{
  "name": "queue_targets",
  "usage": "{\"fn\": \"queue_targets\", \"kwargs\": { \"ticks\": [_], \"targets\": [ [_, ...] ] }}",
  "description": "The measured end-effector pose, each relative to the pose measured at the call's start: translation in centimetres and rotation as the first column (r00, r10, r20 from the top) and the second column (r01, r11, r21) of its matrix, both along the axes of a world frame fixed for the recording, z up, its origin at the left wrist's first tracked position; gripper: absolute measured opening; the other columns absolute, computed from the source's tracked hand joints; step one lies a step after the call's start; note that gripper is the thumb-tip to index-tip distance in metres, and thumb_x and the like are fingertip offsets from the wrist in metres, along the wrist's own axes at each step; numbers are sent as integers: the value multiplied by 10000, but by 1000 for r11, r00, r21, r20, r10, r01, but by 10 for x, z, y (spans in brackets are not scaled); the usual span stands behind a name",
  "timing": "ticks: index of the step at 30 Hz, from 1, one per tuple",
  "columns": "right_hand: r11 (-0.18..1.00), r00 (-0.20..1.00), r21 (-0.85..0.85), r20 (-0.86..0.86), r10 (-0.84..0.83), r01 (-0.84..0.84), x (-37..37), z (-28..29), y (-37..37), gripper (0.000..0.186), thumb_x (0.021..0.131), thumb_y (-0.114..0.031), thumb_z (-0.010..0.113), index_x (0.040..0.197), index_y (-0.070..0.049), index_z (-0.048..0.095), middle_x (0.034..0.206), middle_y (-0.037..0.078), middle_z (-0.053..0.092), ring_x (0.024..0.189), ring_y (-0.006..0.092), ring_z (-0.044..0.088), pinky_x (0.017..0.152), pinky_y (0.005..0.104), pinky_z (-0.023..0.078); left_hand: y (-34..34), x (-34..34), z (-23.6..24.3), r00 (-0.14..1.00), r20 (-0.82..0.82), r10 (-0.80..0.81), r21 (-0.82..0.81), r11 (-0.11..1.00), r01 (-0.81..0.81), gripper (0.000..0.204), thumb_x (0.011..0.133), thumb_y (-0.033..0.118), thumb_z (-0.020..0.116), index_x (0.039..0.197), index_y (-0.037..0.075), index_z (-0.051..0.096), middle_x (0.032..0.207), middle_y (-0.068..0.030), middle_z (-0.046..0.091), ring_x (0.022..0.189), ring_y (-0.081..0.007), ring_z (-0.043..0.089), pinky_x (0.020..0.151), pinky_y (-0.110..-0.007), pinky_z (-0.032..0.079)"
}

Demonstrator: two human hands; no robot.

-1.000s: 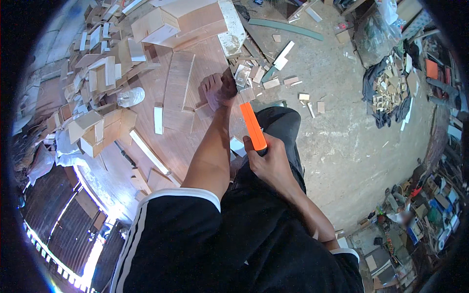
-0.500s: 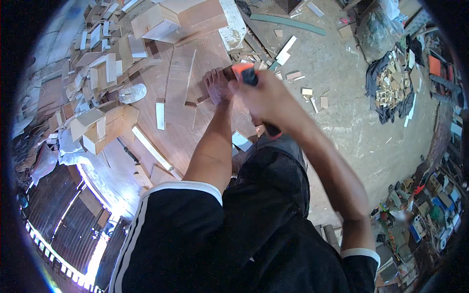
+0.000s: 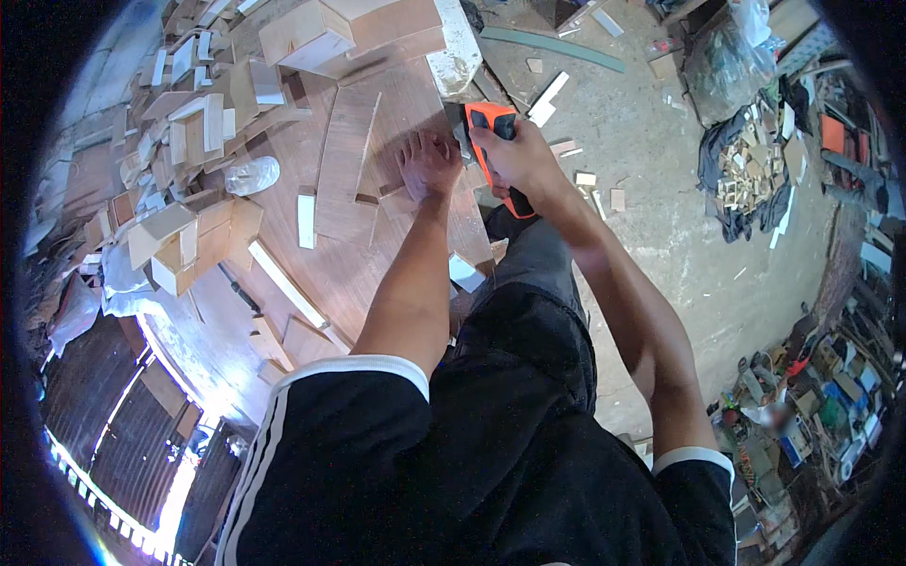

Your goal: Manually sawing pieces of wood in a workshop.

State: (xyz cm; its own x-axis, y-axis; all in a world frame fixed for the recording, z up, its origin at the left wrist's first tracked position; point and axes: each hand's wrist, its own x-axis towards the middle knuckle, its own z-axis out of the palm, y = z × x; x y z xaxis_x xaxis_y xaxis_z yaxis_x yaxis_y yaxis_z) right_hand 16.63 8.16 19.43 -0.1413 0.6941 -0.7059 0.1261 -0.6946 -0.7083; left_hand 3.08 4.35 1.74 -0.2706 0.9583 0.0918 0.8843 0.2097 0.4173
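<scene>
My right hand (image 3: 517, 162) grips the orange-and-black handle of a saw (image 3: 481, 115); its grey blade points forward at the right edge of a brown wooden board (image 3: 467, 217). My left hand (image 3: 427, 165) lies on that board just left of the saw, palm down, fingers apart and slightly bent. Left of it are a long wooden panel (image 3: 344, 170) and a short white strip (image 3: 306, 221). The underside of the left hand and the exact place where blade meets wood are hidden.
Wooden boxes (image 3: 189, 245) and offcuts crowd the left, beside a plastic bottle (image 3: 253, 175). A long green strip (image 3: 552, 45) lies ahead on the concrete floor (image 3: 689, 264). At right are a dark sack of scraps (image 3: 746, 174), a plastic bag (image 3: 717, 71) and piled clutter (image 3: 821, 406).
My right hand has swung forward from near my leg with the saw, bringing it up beside my left hand. My left hand has stayed nearly in place on the board.
</scene>
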Motion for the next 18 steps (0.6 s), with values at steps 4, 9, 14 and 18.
{"fn": "queue_targets", "kwargs": {
  "ticks": [4, 9, 14, 18],
  "targets": [
    [1000, 1000, -23, 19, -14, 14, -6, -6, -5, 280, 881, -229, 579, 779, 28, 537, 506, 55, 491, 391, 167, 500, 379, 335, 422, 1, 0, 3, 998, -49, 32, 51, 998, -29, 225, 746, 299, 596, 807, 84, 574, 844, -114, 586, 828, -315, 565, 809, -451, 415],
    [998, 999, -61, 39, -25, 27, -8, -13, -10, 275, 882, -237, 592, 810, 24, 541, 502, 51, 491, 389, 163, 504, 376, 330, 425, 0, -2, 1, 999, -37, 9, 42, 999, -7, 227, 764, 306, 587, 790, 81, 578, 830, -122, 586, 863, -316, 560, 833, -448, 409],
    [992, 996, -85, 15, -90, 91, -9, -10, -14, 273, 891, -230, 599, 769, 1, 521, 494, 44, 470, 380, 151, 464, 375, 325, 394, 0, -2, 1, 998, -65, -20, 98, 995, 27, 251, 767, 310, 592, 806, 64, 568, 851, -125, 577, 879, -307, 555, 865, -445, 395],
    [993, 995, -61, 27, -101, 102, -9, -12, -20, 296, 899, -233, 599, 714, -20, 511, 481, 42, 454, 374, 138, 431, 376, 314, 372, 0, -3, 6, 996, -76, -41, 103, 994, 48, 254, 778, 314, 594, 802, 63, 560, 838, -122, 570, 881, -306, 552, 872, -450, 389]
  ]
}}
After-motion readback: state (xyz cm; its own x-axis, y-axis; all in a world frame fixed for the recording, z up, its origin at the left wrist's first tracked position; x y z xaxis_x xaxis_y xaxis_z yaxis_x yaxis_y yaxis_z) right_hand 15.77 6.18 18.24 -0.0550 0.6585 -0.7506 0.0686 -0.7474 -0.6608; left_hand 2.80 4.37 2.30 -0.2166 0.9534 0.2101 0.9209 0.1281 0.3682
